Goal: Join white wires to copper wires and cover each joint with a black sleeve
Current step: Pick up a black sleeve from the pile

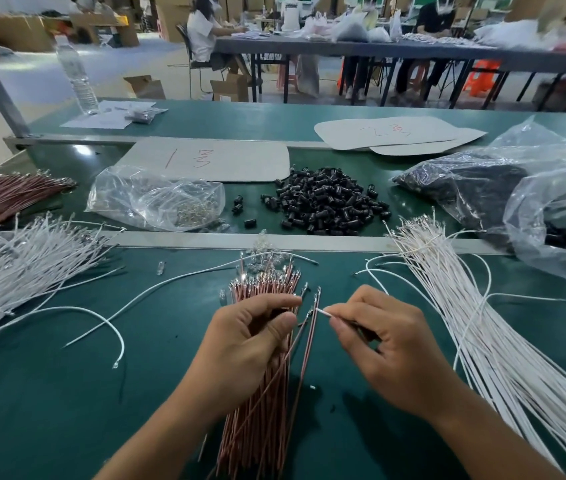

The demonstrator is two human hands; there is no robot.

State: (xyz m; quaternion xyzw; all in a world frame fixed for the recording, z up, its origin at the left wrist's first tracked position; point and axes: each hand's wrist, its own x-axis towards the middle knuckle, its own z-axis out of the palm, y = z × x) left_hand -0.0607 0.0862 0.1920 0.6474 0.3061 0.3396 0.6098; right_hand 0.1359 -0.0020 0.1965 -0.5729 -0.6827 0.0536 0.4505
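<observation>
Head view: the green table (pixel 136 410) has bare room left of the hands, bounded ahead by a metal strip (pixel 309 242); white wires (pixel 475 341) fan down the right side; a plastic bag (pixel 551 202) crowds the far right; black sleeves (pixel 326 202) lie heaped beyond the strip; the left hand (pixel 250 344) curls round the copper wires (pixel 257 410); the right hand (pixel 389 344) pinches one white wire end (pixel 323 312) beside a copper tip.

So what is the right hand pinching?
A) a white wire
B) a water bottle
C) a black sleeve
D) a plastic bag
A: the right hand pinches the end of a white wire, next to the copper wires that the left hand grips.
</observation>
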